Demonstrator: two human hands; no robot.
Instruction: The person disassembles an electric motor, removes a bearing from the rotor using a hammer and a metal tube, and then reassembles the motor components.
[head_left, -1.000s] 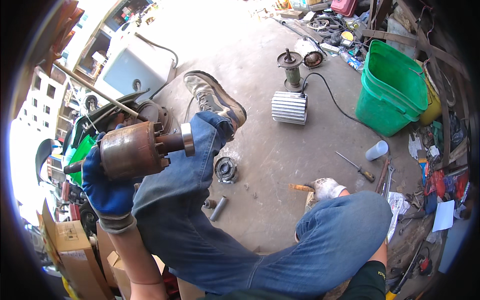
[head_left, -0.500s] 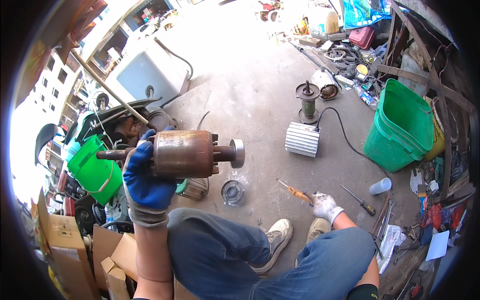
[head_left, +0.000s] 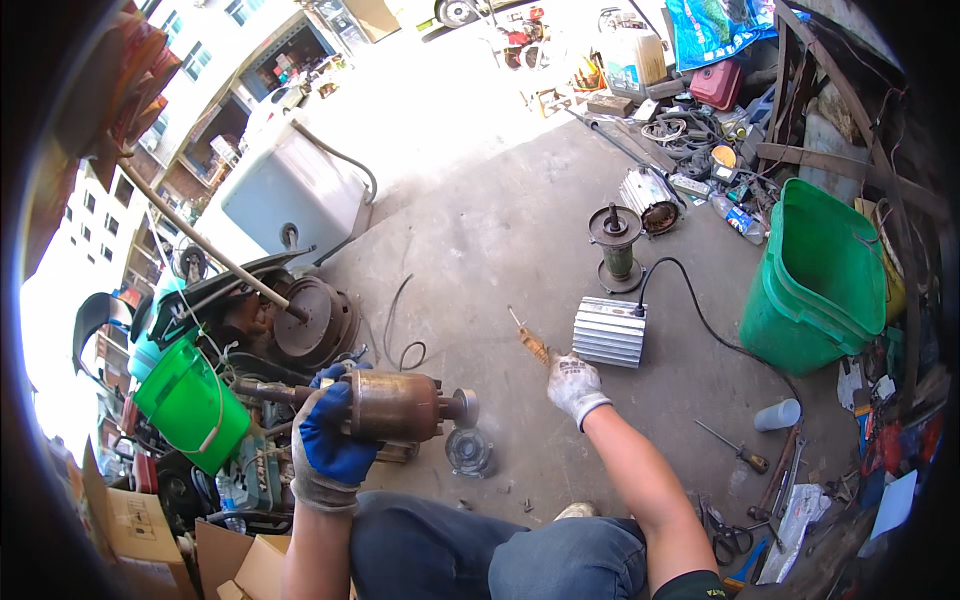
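The rotor (head_left: 395,405) is held up by the left hand (head_left: 330,437), its thumb and fingers closed around the near-left part of the brown drum. By the right hand (head_left: 576,388), in a pale glove, a thin-tipped tool (head_left: 533,346) with an orange-brown handle is gripped; its tip is pointed ahead and slightly to the left (what kind of tip it is cannot be told).

The rotor is carried in front of the left knee, to the left of the right hand and a little nearer the body. Its long axis is laid almost level from left to right, with the long bare shaft (head_left: 270,391) sent out to the left and the metal ring (head_left: 463,407) turned toward the right. The ring end is thus the part closest to the right hand, though a clear gap is left between them, and the tool is slanted across that axis rather than lined up with it.

On the floor, a round metal cover (head_left: 468,453) is seen just beyond the ring. Past the right hand, a ribbed motor case (head_left: 609,332) is set beside another motor part (head_left: 616,240) stood upright. Farther right, a screwdriver (head_left: 752,460) and a large green bucket (head_left: 812,300) are found.
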